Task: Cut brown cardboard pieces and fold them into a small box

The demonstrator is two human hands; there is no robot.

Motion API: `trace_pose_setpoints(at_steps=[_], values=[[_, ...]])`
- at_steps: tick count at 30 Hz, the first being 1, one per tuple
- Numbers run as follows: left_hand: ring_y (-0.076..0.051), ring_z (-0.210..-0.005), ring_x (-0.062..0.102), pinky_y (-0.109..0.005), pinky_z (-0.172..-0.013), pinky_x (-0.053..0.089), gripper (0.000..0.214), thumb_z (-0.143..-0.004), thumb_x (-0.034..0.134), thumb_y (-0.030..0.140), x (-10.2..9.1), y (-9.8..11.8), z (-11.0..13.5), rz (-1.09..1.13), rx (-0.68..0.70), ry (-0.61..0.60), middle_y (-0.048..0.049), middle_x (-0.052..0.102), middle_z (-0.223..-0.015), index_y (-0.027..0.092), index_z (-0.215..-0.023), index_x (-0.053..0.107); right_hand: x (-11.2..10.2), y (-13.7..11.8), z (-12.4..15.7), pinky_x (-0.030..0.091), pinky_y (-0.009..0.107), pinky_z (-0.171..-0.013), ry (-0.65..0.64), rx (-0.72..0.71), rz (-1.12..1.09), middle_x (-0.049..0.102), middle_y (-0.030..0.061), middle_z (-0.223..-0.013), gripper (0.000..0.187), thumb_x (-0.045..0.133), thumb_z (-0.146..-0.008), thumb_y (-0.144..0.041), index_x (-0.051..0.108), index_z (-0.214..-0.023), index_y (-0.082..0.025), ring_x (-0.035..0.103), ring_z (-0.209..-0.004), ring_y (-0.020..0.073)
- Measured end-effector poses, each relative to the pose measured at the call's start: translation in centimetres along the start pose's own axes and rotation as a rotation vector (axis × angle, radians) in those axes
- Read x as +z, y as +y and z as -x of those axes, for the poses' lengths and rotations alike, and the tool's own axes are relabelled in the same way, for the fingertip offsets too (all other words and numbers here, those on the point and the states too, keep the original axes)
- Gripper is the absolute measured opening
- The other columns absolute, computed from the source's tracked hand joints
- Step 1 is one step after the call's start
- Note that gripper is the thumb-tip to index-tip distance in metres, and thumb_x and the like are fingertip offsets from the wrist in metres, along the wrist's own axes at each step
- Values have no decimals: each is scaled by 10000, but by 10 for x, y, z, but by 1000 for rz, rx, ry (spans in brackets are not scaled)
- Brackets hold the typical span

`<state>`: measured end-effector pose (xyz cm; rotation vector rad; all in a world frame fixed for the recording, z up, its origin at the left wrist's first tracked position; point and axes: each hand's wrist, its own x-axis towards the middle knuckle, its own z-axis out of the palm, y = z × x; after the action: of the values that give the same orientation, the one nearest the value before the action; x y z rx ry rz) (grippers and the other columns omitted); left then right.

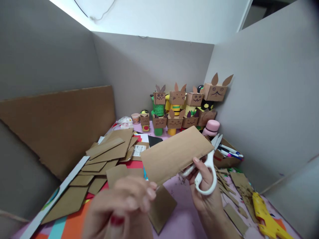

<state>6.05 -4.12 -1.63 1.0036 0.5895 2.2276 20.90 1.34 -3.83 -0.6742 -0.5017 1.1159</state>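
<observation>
My right hand (203, 186) holds a rectangular piece of brown cardboard (174, 152) by its lower edge, tilted up in front of me. White-handled scissors (208, 169) are in the same hand, their blades pointing up past the cardboard's right end. Close to the camera is my left hand (122, 205), its fingers curled in and slightly blurred. Its fingertips appear near the cardboard's lower left corner; whether they touch it, or pinch something small, I cannot tell. Another cardboard piece (161, 207) lies on the purple tabletop (181, 212) below.
Cardboard sheets (109, 149) are piled on the left. At the back stand several cardboard animal figures (178, 98). A pink bottle (211, 127) and a box of pens (228, 154) are on the right, with cardboard scraps and a yellow glue gun (267, 215) nearer. Grey panels (154, 63) enclose the table.
</observation>
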Motion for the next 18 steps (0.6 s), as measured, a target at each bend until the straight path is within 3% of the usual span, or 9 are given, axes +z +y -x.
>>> trace_pose_setpoints(at_steps=[1,2,3,5,10,13,15,16,18], values=[[-102,-489,491,-220,-537,463,222,-745,676,405,22,5,-2,-11,-80,-90,50,531,-471,265,-575,644,0,0,0,404,221,-460,0,-10,25,520,-90,-545,176,718,-685,-269,545,-691,-236,550,-514,120],[-102,-498,504,-215,-516,446,304,-796,634,390,39,9,-1,-18,-271,-172,38,535,-492,234,-536,624,0,0,1,415,232,-476,-1,-22,49,511,-91,-534,167,705,-696,-276,543,-679,-238,548,-513,125],[-100,-499,499,-215,-510,425,345,-807,627,398,51,11,2,-23,-453,-211,27,539,-505,211,-519,604,0,0,2,429,242,-497,-2,-32,68,507,-91,-529,149,693,-707,-280,550,-684,-241,549,-515,128],[-105,-471,465,-233,-491,387,379,-775,652,460,59,13,10,3,-652,-243,20,521,-481,204,-502,588,1,-3,3,455,248,-534,10,-35,69,535,-89,-567,112,688,-716,-272,581,-739,-249,554,-532,124],[-139,-468,478,-264,-487,362,367,-743,653,500,46,16,9,-180,-629,-387,-3,544,-469,237,-490,610,7,-8,6,475,213,-536,79,-19,-21,631,-67,-781,277,714,-703,-222,614,-954,-282,586,-607,107],[-123,-482,470,-242,-480,312,331,-809,578,371,45,8,6,-493,-745,-744,8,550,-492,220,-514,600,10,-9,8,509,227,-622,77,-59,-19,664,-78,-811,306,701,-718,-225,597,-999,-288,627,-687,121],[-95,-461,398,-233,-462,242,295,-809,567,304,47,-6,11,-614,-695,-949,41,480,-478,205,-531,580,8,-11,8,517,247,-662,75,-92,28,680,-79,-815,285,686,-739,-252,592,-1006,-284,651,-725,138],[-80,-445,355,-232,-456,213,292,-802,575,301,48,-15,16,-600,-638,-961,60,433,-470,199,-529,554,4,-12,8,518,259,-662,80,-110,73,684,-73,-801,254,673,-755,-274,596,-997,-275,655,-711,145],[-76,-447,346,-217,-439,208,287,-807,571,363,49,-35,24,-520,-651,-808,67,426,-484,199,-576,526,-5,-15,7,515,275,-659,105,-177,206,684,-53,-771,213,671,-755,-305,623,-955,-251,647,-671,151]])
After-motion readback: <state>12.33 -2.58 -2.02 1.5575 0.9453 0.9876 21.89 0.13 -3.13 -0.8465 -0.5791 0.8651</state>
